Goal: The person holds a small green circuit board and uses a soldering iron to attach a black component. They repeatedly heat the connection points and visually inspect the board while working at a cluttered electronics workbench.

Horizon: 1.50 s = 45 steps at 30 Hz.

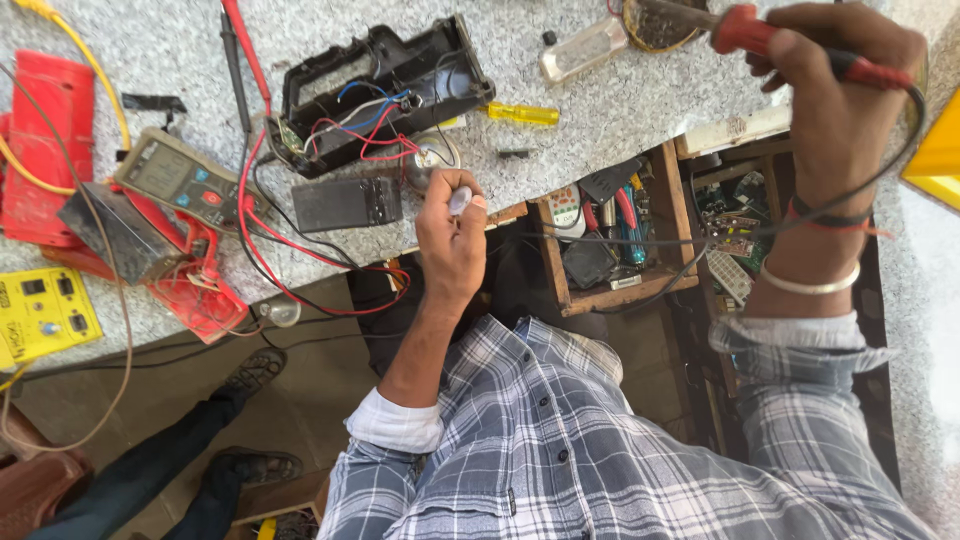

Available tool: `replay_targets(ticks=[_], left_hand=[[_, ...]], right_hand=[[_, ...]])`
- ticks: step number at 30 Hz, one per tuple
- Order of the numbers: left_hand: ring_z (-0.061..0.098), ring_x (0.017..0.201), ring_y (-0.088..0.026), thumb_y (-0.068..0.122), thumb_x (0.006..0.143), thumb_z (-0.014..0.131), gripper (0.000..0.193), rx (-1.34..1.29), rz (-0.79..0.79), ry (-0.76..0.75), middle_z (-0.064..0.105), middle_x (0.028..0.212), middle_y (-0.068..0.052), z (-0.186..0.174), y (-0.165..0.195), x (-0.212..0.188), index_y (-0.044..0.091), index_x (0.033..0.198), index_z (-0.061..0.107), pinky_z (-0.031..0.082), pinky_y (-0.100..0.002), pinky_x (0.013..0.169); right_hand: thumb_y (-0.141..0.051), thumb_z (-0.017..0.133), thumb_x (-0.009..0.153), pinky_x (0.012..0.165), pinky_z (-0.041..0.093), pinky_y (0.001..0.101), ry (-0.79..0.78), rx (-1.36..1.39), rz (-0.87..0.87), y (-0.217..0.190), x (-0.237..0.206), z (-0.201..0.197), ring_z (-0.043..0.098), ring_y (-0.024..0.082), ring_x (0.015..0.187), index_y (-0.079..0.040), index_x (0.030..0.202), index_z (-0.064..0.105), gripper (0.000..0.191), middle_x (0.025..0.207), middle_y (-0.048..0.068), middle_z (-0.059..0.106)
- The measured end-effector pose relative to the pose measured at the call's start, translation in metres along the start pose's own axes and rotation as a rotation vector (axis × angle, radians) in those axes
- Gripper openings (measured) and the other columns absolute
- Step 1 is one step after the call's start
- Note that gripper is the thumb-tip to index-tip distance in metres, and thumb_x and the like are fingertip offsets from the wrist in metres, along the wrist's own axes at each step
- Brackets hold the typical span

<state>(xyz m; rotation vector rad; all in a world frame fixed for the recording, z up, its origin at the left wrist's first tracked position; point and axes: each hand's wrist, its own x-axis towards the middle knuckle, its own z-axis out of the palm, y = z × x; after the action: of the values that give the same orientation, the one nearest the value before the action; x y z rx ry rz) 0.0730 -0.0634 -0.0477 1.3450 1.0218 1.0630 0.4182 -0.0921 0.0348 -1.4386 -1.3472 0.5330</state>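
My right hand (840, 90) is clamped on the soldering iron (800, 45); left fingers (455, 205) pinch something small, unidentifiable. The black casing (380, 90) beyond them lies open, wires loose, unjoined.

A grey multimeter (172, 178) lies left on the speckled worktop (600, 120), a yellow box (45, 315) near it, a yellow-handled screwdriver (522, 114) farther right

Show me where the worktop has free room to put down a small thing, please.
Bare speckled worktop lies between the open black casing and the right hand, around the yellow screwdriver. Left of the casing is crowded: multimeter, red panels, tangled wires.
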Motion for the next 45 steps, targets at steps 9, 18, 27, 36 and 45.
replay_targets(ticks=[9, 18, 27, 36, 45], left_hand=[[0.062, 0.078, -0.017, 0.002, 0.092, 0.07, 0.016, 0.342, 0.159, 0.001, 0.063, 0.089, -0.006, 0.02, 0.019, 0.007, 0.003, 0.106, 0.063, 0.049, -0.032, 0.068], [0.069, 0.09, -0.023, -0.006, 0.099, 0.058, 0.029, 0.196, 0.149, -0.03, 0.061, 0.109, -0.012, 0.022, 0.025, 0.007, -0.001, 0.128, 0.055, 0.066, -0.028, 0.074], [0.075, 0.091, -0.023, -0.004, 0.09, 0.073, 0.043, 0.385, 0.304, 0.122, 0.072, 0.102, -0.008, 0.025, 0.011, 0.009, 0.005, 0.129, 0.059, 0.06, -0.035, 0.078], [0.067, 0.103, -0.03, -0.007, 0.085, 0.076, 0.056, 0.559, 0.454, -0.055, 0.067, 0.107, -0.009, 0.016, 0.0, 0.019, 0.01, 0.135, 0.058, 0.056, -0.043, 0.092], [0.075, 0.101, -0.025, -0.003, 0.091, 0.077, 0.06, 0.569, 0.438, 0.039, 0.074, 0.115, -0.008, 0.031, -0.017, 0.03, 0.013, 0.144, 0.053, 0.06, -0.037, 0.087]], right_hand=[[-0.03, 0.058, 0.113, 0.067, 0.056, 0.0261, 0.125, 1.4, 0.32, 0.055, -0.052, 0.012, 0.07, 0.022, 0.084, 0.001, 0.117, 0.065, 0.032, 0.096, 0.013, 0.07], [-0.03, 0.059, 0.108, 0.07, 0.055, 0.0277, 0.076, 1.459, 0.337, 0.052, -0.061, 0.029, 0.067, 0.023, 0.085, 0.001, 0.113, 0.067, 0.033, 0.095, 0.014, 0.068], [-0.017, 0.066, 0.103, 0.078, 0.059, 0.0349, 0.118, 0.994, 0.276, 0.049, -0.093, 0.045, 0.071, 0.029, 0.081, 0.008, 0.116, 0.067, 0.028, 0.102, 0.025, 0.072], [-0.016, 0.066, 0.104, 0.079, 0.059, 0.034, 0.127, 0.828, 0.303, 0.042, -0.115, 0.046, 0.071, 0.029, 0.085, 0.011, 0.115, 0.066, 0.029, 0.1, 0.024, 0.071], [-0.018, 0.065, 0.105, 0.077, 0.058, 0.0323, 0.187, 0.8, 0.292, 0.042, -0.112, 0.044, 0.069, 0.026, 0.081, 0.01, 0.116, 0.064, 0.031, 0.096, 0.023, 0.07]])
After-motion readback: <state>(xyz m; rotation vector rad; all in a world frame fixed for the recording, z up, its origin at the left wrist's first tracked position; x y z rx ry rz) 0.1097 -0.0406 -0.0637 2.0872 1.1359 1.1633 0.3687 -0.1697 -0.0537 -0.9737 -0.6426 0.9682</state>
